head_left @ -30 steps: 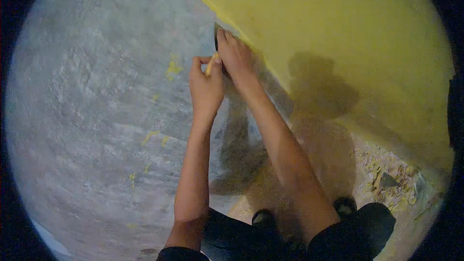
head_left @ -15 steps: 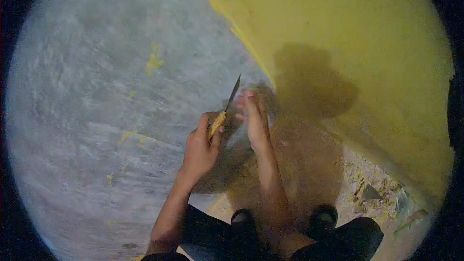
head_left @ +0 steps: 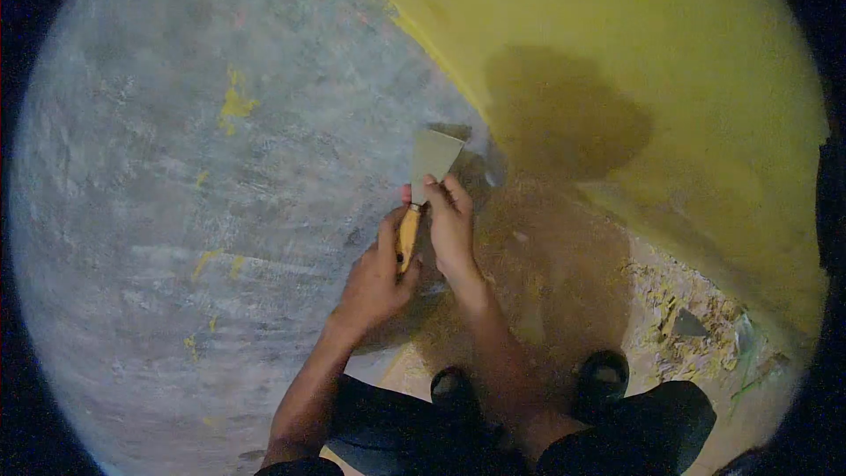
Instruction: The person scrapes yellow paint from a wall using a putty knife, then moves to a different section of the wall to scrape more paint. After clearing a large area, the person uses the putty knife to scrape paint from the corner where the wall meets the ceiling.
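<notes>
A paint scraper (head_left: 434, 159) with a flat metal blade and an orange handle points up toward the wall. My left hand (head_left: 377, 278) is wrapped around the handle. My right hand (head_left: 451, 225) rests its fingers on the blade's lower part, just above the handle. The blade's flat face is turned to the camera, close to the line where the grey scraped wall (head_left: 194, 176) meets the yellow painted wall (head_left: 617, 44).
Small yellow paint patches (head_left: 234, 106) remain on the grey wall. Scraped flakes and debris (head_left: 696, 326) lie on the floor at the lower right. My dark shoes (head_left: 604, 375) stand below, near the wall's base. A shadow falls on the yellow wall.
The scraper came down from high on the wall, then turned from edge-on to flat face. My right hand moved back onto the blade.
</notes>
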`<action>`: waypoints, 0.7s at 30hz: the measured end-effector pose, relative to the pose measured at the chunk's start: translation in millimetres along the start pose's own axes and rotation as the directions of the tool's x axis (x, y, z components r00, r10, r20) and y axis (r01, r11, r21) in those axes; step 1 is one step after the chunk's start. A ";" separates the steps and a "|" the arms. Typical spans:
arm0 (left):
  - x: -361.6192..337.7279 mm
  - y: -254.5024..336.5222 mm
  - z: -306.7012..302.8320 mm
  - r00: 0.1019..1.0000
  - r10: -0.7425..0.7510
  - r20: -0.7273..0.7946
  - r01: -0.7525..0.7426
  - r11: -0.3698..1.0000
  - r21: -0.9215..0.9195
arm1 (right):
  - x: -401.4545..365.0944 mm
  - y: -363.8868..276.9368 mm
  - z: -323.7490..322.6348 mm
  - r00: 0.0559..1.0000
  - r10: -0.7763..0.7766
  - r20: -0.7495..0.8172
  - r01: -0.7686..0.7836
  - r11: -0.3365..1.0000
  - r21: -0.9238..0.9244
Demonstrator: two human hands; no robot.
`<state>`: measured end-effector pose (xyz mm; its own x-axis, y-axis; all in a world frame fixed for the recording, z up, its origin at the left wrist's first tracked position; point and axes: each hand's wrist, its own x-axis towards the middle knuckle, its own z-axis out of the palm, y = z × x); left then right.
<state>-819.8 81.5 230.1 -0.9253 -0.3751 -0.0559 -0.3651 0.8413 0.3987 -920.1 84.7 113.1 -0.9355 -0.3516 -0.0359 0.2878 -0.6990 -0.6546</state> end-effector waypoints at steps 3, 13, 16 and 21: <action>-1.6 7.0 -5.1 0.993 -0.053 0.107 0.042 0.994 0.101 | 8.4 -3.7 -10.5 0.977 0.101 -0.186 -0.109 0.994 -0.033; -8.0 4.1 6.9 0.996 0.070 0.059 -0.084 0.952 0.296 | 39.5 -17.2 -61.6 0.905 0.237 -0.353 -0.231 0.971 0.059; -4.6 2.5 6.8 0.997 0.078 0.022 -0.081 0.968 0.237 | 40.7 -16.8 -77.7 0.929 0.303 -0.215 -0.275 0.950 0.149; -1.7 3.2 9.5 0.999 0.042 0.016 -0.044 0.990 0.135 | 43.1 -10.0 -75.5 0.955 0.287 -0.078 -0.282 0.957 0.063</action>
<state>-820.3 88.5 222.8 -0.9414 -0.3331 -0.0536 -0.3347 0.9017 0.2738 -978.8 123.6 61.1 -0.8267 -0.4874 -0.2812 0.5526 -0.6091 -0.5689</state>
